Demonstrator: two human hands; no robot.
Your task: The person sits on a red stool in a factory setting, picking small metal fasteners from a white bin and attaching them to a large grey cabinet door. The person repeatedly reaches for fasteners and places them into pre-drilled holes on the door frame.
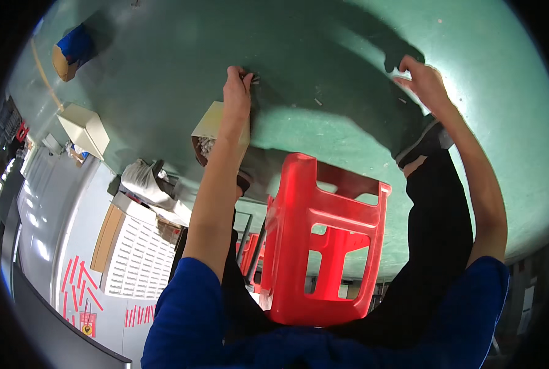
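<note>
My left hand reaches down toward the green floor with its fingers pinched on a small pale piece, too small to name more exactly. Just below that hand, partly behind my forearm, stands a cream box with many small whitish pieces in it. My right hand hangs near my right shoe, thumb and forefinger apart, and nothing shows between them. Similar small pieces lie on the floor, one pale piece between my hands and another piece below my right hand.
A red plastic stool stands between my legs. To the left are a cream bin, a blue-topped cardboard box and a grey-white cloth bundle. A table at lower left bears red strips and a white sheet of rowed small items.
</note>
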